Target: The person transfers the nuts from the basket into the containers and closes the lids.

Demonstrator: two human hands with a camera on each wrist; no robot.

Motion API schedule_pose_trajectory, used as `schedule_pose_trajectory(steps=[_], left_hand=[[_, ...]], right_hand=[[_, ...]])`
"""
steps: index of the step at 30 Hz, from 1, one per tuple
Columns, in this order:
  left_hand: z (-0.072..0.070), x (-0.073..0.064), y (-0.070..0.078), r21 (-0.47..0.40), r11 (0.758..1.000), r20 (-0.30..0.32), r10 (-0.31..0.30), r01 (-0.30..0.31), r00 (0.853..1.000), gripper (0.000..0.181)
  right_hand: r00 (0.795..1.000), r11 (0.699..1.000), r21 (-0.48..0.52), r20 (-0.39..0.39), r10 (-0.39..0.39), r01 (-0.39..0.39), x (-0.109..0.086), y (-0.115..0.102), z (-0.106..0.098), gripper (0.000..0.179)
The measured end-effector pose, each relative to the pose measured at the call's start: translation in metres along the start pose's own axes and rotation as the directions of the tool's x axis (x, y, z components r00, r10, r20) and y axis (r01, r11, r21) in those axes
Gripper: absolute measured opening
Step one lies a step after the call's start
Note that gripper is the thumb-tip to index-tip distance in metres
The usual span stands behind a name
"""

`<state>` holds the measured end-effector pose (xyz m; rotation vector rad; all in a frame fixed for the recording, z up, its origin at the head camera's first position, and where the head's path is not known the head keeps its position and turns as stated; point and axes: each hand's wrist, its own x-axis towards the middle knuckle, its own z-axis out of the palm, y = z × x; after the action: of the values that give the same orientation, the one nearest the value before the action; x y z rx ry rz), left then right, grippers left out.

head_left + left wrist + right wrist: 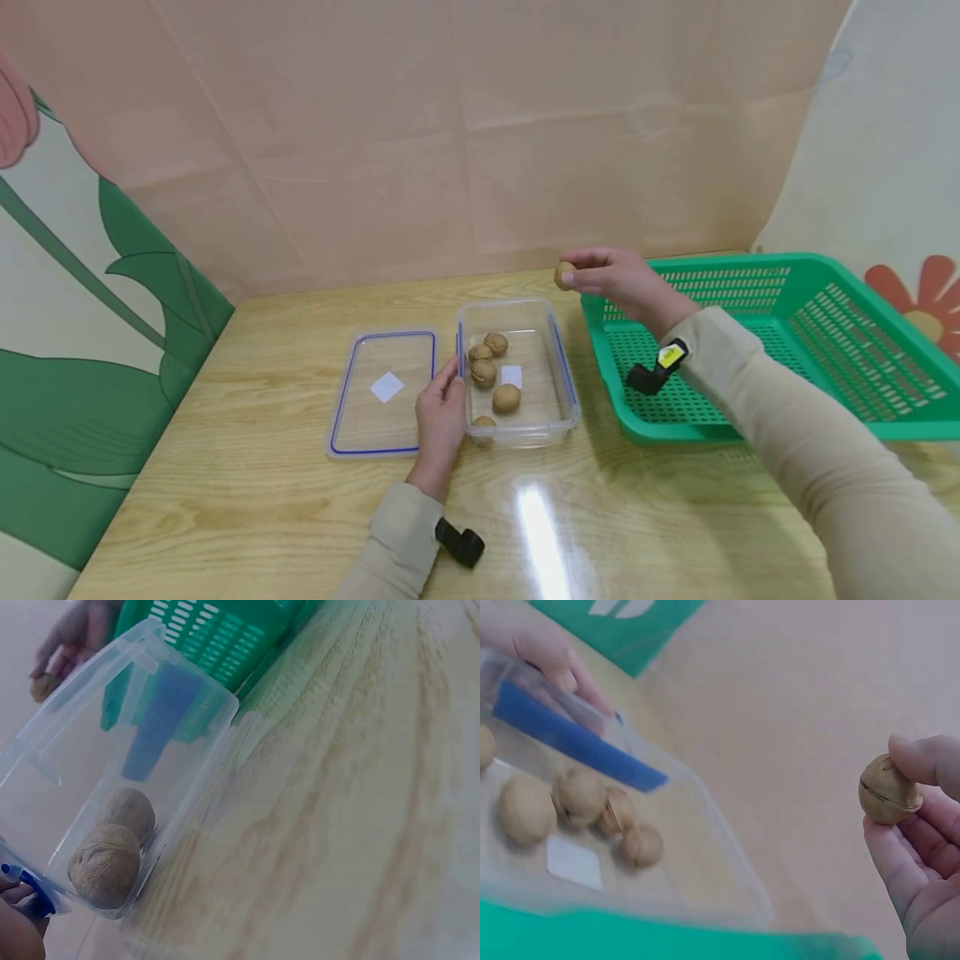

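Note:
Between thumb and fingertips, my right hand (611,279) pinches a walnut (889,790), raised above the table between the box and the green basket's left rim. A clear plastic box (551,392) with blue-edged sides stands in the middle. Several walnuts (506,398) lie inside it, mostly along its left side, around a small white paper (512,377). My left hand (440,412) rests against the box's left wall with its fingers extended along the outside. In the left wrist view, two walnuts (103,866) show through the clear wall.
A green slotted basket (611,379) stands on the right, its inside partly covered by my right forearm. Left of the box lies its clear lid (360,417) with a blue seal and a white paper square (387,387). A pinkish sheet (360,150) hangs behind the wooden table (262,467).

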<state>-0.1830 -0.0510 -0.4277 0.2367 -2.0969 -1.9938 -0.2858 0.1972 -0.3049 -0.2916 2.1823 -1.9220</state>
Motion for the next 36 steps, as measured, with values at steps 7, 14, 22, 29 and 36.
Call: schedule_pose_trajectory(steps=[7, 14, 22, 29, 36], left_hand=[[0.0, 0.0, 0.0, -0.003, 1.0, -0.002, -0.005, 0.005, 1.0, 0.036], [0.0, -0.001, 0.002, 0.005, 1.0, -0.007, -0.017, 0.017, 1.0, 0.036], [0.001, -0.001, 0.001, 0.003, 1.0, -0.016, -0.002, 0.002, 1.0, 0.035], [0.002, 0.001, -0.002, 0.004, 1.0, -0.024, 0.014, -0.014, 1.0, 0.035], [0.001, 0.001, -0.002, 0.019, 0.999, -0.029, 0.027, -0.026, 0.999, 0.035]], right_hand=[[0.998, 0.999, -0.037, 0.065, 0.006, -0.003, -0.001, -0.006, 0.019, 0.043], [0.996, 0.998, -0.058, 0.092, 0.016, -0.01, -0.002, -0.008, 0.039, 0.046], [0.99, 0.987, -0.16, 0.143, 0.007, 0.016, 0.001, -0.001, 0.057, 0.044], [0.988, 0.981, -0.196, 0.153, 0.025, 0.006, 0.003, 0.005, 0.07, 0.04], [0.986, 0.974, -0.227, 0.158, 0.044, -0.007, 0.003, 0.01, 0.077, 0.035]])
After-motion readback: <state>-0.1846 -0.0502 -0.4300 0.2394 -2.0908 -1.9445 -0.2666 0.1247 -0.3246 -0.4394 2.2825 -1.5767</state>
